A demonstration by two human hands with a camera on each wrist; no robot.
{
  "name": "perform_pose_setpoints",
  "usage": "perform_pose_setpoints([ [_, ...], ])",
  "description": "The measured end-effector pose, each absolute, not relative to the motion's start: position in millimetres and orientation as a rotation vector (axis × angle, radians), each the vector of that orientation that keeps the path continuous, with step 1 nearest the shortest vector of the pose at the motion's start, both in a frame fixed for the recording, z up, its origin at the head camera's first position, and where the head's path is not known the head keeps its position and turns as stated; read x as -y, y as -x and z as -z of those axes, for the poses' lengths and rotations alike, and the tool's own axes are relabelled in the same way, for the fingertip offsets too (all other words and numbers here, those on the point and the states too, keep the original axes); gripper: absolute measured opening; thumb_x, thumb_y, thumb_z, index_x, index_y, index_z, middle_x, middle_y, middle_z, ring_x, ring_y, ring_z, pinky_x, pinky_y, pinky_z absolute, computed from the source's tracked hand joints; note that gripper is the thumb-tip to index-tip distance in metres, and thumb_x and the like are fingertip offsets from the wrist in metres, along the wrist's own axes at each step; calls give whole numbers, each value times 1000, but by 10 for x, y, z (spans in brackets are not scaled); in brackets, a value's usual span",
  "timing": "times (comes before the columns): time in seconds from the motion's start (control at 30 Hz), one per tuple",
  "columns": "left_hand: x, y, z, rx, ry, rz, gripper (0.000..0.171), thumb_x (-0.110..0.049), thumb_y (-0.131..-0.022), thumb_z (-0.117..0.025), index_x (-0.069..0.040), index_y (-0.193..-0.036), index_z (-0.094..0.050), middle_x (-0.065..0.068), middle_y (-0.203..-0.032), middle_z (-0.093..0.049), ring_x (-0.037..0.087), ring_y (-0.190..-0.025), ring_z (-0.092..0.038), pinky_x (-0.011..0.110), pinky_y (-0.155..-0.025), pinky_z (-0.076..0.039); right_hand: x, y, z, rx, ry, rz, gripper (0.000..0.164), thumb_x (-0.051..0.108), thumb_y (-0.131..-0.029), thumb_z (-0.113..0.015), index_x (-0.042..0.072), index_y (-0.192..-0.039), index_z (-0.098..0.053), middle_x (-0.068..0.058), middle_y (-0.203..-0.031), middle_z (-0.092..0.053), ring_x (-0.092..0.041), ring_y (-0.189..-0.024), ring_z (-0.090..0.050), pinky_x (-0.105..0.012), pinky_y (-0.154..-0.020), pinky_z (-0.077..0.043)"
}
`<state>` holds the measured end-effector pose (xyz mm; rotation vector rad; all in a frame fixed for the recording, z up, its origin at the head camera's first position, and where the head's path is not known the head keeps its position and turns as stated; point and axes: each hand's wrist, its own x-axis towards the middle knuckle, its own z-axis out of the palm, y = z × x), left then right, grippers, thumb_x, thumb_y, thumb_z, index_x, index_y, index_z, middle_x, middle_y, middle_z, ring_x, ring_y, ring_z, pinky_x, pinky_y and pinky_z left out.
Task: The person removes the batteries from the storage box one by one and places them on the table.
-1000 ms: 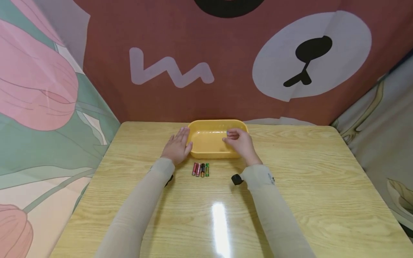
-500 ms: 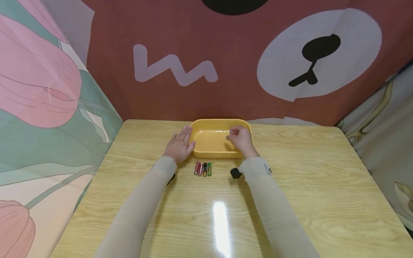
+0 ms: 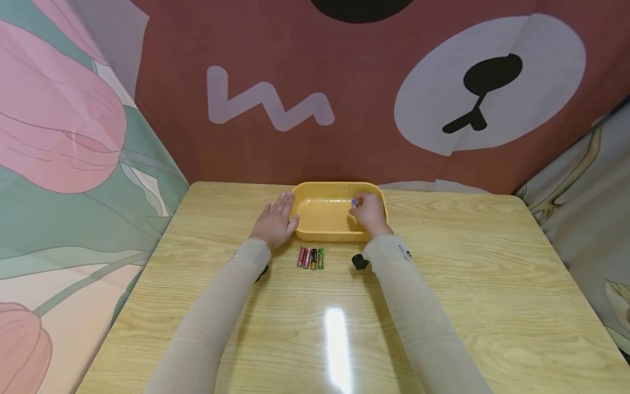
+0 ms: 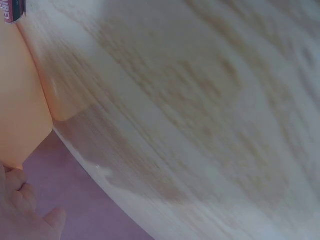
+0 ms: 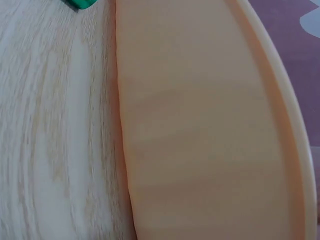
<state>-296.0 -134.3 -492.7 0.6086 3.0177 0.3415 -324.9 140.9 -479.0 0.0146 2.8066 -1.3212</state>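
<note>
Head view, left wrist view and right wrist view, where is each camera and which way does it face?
Head: worn on the head, facing forward and down at the yellow tray on the table; left hand, right hand and both sleeves show.
Left wrist: on that wrist, facing across the table past the tray; part of a hand shows low left, which one is unclear.
Right wrist: on that wrist, facing the tray's side up close; no hand plainly shows.
Shared by head and right wrist: tray, table and, seemingly, the green battery.

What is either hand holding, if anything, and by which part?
The right hand pinches a small bluish thing; which part it grips is too small to tell. The left hand rests against the yellow tray, holding nothing.
</note>
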Motion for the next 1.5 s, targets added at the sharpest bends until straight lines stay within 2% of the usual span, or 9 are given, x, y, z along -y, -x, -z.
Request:
perform_pose_setpoints([
  [0.17, 1330, 2953, 4934, -3019, -620, -346, 67, -41, -110, -30, -6, -164, -10, 9, -170, -12, 23, -156, -8, 52, -124, -18, -1424, 3264, 4798, -2812, -28, 1243, 49, 0, -92, -67, -7, -139, -56, -26, -119, -64, -34, -104, -62, -44, -89, -55],
  [0.43, 1324, 2944, 4959, -3012, -612, -343, 67, -41, -110, -30, -7, -164, -10, 8, -170, -10, 23, -156, -7, 51, -124, -18, -1427, 3307, 4871, -2936, 69, 1071, 46, -7, -83, -61, -12, -129, -61, -26, -105, -68, -29, -86, -58, -43, -85, -53],
  [0.53, 1322, 2944, 4966, -3012, -613, -343, 67, -41, -110, -31, -7, -164, -10, 8, -170, -10, 22, -156, -7, 52, -124, -18, -1420, 3321, 4894, -2968, 113, 986, 42, -8, -82, -60, -11, -124, -62, -25, -105, -66, -31, -88, -56, -45, -89, -51],
  [0.67, 1321, 2944, 4962, -3020, -619, -349, 67, -40, -110, -31, -6, -163, -11, 9, -170, -12, 23, -156, -9, 52, -123, -19, -1410, 3336, 4905, -2977, 126, 933, 41, -8, -83, -61, -10, -124, -62, -25, -112, -66, -33, -98, -58, -47, -96, -50],
  [0.9, 1313, 2934, 4940, -3013, -620, -348, 67, -40, -110, -31, -6, -163, -11, 10, -170, -12, 24, -156, -8, 52, -124, -17, -1412, 3363, 4915, -2942, 111, 909, 36, -4, -86, -64, -8, -122, -63, -24, -115, -66, -34, -102, -59, -47, -96, -50],
  [1.17, 1305, 2930, 4923, -3017, -616, -334, 67, -40, -110, -32, -5, -163, -11, 10, -170, -12, 24, -156, -9, 52, -124, -18, -1390, 3374, 4895, -2918, 129, 832, 50, -1, -84, -68, -6, -134, -59, -24, -124, -65, -35, -110, -61, -47, -102, -48],
  [1.37, 1329, 2961, 4944, -3033, -621, -329, 67, -40, -109, -32, -6, -163, -12, 11, -169, -15, 24, -156, -9, 52, -124, -18, -1355, 3376, 4891, -2909, 186, 804, 53, 2, -90, -67, 1, -142, -55, -22, -132, -63, -36, -115, -61, -49, -103, -48],
  [1.5, 1333, 2961, 4924, -3038, -621, -326, 67, -40, -109, -32, -5, -163, -12, 11, -169, -16, 24, -156, -10, 52, -123, -19, -1335, 3382, 4881, -2912, 227, 758, 56, 4, -90, -66, 4, -144, -53, -21, -132, -64, -36, -113, -62, -51, -102, -49],
])
